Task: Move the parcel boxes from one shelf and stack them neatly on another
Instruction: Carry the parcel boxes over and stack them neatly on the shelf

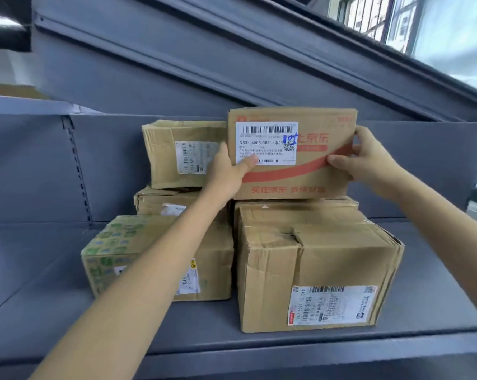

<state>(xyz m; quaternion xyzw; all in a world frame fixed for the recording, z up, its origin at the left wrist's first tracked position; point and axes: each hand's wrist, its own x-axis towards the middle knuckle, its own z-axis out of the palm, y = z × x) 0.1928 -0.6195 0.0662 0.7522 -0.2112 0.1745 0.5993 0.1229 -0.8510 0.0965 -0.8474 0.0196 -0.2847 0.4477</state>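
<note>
The left hand (229, 171) and right hand (369, 160) clamp opposite ends of a red-printed box (314, 171) resting on the big box (317, 264) at the back of the grey shelf (437, 283). Whether it is being placed or lifted cannot be told. If placing, next comes squaring its edges. The carton is clean, with a white label.

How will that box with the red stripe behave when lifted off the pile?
The red-striped box probably stays stiff: its edges look crisp. It seems fairly light, since both hands grip it only at the sides. Standing on a narrow side, it might tip.
</note>
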